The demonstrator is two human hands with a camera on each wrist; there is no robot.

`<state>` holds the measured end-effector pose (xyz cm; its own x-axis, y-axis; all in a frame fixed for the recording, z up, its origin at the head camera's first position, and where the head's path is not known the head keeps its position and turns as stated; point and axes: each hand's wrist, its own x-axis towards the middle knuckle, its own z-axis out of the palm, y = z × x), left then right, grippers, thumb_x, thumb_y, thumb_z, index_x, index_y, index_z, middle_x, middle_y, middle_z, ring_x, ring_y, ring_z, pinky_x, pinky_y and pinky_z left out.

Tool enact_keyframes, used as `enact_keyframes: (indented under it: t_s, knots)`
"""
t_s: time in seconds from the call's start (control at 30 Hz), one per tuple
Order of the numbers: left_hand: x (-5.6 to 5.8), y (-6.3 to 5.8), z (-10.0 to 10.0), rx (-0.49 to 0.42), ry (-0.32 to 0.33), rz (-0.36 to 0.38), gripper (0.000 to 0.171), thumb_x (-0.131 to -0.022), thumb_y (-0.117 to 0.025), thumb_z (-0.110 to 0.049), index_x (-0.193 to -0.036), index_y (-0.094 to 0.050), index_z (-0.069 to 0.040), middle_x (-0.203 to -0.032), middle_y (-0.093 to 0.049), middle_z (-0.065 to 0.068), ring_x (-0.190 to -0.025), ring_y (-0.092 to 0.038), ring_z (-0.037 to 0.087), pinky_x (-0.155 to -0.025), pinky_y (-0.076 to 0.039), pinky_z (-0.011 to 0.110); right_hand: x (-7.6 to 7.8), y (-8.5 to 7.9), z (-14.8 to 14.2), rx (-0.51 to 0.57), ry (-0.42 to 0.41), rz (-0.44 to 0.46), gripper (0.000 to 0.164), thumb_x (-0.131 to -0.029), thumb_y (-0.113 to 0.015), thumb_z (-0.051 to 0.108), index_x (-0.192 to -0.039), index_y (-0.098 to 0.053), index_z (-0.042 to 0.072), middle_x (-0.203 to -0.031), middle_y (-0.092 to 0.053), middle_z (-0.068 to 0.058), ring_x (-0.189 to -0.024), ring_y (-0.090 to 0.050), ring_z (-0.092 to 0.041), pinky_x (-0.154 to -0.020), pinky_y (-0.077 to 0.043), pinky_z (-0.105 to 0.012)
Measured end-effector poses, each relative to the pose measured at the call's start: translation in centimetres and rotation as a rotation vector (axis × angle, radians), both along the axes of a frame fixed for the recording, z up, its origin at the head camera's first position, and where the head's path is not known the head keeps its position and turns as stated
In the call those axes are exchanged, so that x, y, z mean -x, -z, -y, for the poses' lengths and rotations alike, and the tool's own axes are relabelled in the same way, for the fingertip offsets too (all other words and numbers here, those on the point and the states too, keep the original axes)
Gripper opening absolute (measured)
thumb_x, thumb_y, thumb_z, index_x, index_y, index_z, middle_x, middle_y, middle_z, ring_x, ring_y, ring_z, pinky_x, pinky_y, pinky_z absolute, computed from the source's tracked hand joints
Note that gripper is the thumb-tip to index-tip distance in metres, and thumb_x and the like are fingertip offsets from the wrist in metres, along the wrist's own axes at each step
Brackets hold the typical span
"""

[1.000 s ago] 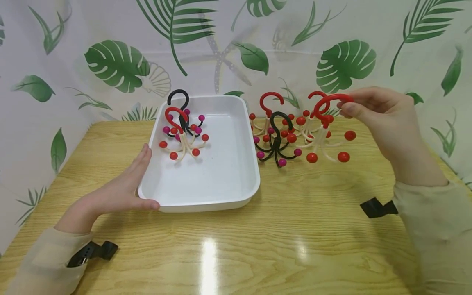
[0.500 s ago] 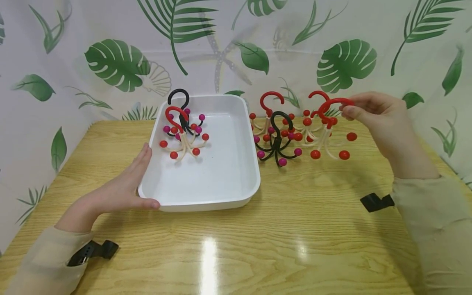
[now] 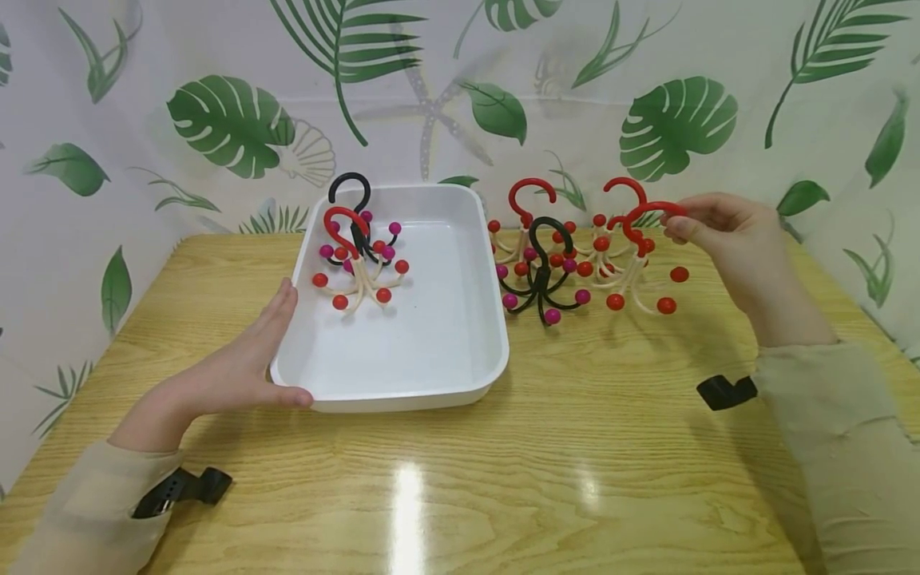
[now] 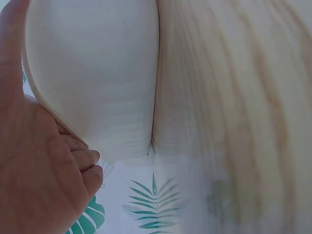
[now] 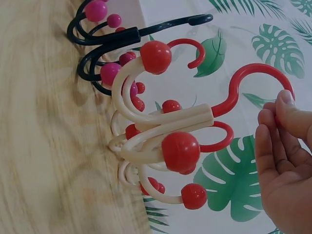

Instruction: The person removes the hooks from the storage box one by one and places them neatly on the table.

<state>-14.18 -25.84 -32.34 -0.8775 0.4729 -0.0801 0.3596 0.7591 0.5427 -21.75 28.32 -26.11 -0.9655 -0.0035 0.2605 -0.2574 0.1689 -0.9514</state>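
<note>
My right hand (image 3: 736, 243) pinches the red hook end of a cream multi-arm hanger (image 3: 632, 275) with red ball tips, between thumb and fingers. The hanger is upright; whether its arms touch the table cannot be told. Just behind it stands another red-and-cream hanger (image 3: 602, 254). To its left are a black hanger (image 3: 541, 279) with magenta balls and a further red-hooked one (image 3: 525, 220). My left hand (image 3: 223, 371) rests at the near left corner of a white tray (image 3: 402, 399), fingers along its side, thumb on the front rim. Inside the tray are a red-hooked hanger (image 3: 362, 275) and, behind it, a black one (image 3: 350, 192).
The wooden table (image 3: 503, 487) meets a leaf-patterned backdrop (image 3: 460, 88) along its back and sides. A black strap piece (image 3: 726, 391) hangs by the right sleeve, and a similar one (image 3: 208, 485) by the left.
My right hand has come down a little, and the red-hooked hanger it pinches has sunk slightly with it. The left hand and the tray have stayed in place.
</note>
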Motion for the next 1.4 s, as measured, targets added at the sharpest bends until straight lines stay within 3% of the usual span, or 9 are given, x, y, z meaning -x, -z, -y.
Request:
enact_keyframes:
  t_s: [0.23,0.57,0.87,1.4]
  knots:
    - [-0.2,-0.3,0.0,0.001,0.004,0.012,0.132,-0.071,-0.080,-0.049,-0.149,0.015,-0.002,-0.156,0.020,0.015,-0.143,0.007,0.036,-0.108,-0.017,0.060,0.5,0.9,-0.1,-0.063,0.037,0.040,0.021,-0.087,-0.070,0.012,-0.106,-0.070,0.007,-0.087,-0.070,0.006,-0.082,-0.064,-0.008,-0.075,-0.048,-0.015]
    - [0.0,0.0,0.0,0.004,-0.008,0.021,0.132,-0.071,-0.081,-0.048,-0.150,0.016,-0.005,-0.156,0.022,0.011,-0.143,0.009,0.034,-0.108,-0.016,0.060,1.2,2.1,-0.1,-0.013,0.007,0.009,0.016,-0.086,-0.070,0.008,-0.102,-0.071,0.004,-0.084,-0.070,0.004,-0.078,-0.064,-0.008,-0.072,-0.051,-0.015]
    - [-0.1,-0.1,0.0,0.008,-0.006,0.017,0.132,-0.071,-0.080,-0.050,-0.150,0.016,-0.005,-0.156,0.021,0.012,-0.143,0.008,0.035,-0.108,-0.017,0.061,1.2,2.8,0.0,-0.082,0.051,0.043,0.016,-0.087,-0.070,0.012,-0.103,-0.071,0.008,-0.084,-0.070,0.007,-0.079,-0.064,-0.007,-0.074,-0.049,-0.014]
    - [-0.1,-0.2,-0.1,-0.002,-0.004,0.027,0.132,-0.072,-0.080,-0.049,-0.149,0.016,-0.004,-0.156,0.021,0.012,-0.143,0.008,0.035,-0.108,-0.017,0.061,1.3,3.5,-0.3,-0.062,0.031,0.054,0.022,-0.087,-0.070,0.014,-0.106,-0.069,0.004,-0.086,-0.070,0.007,-0.080,-0.063,-0.008,-0.074,-0.049,-0.014]
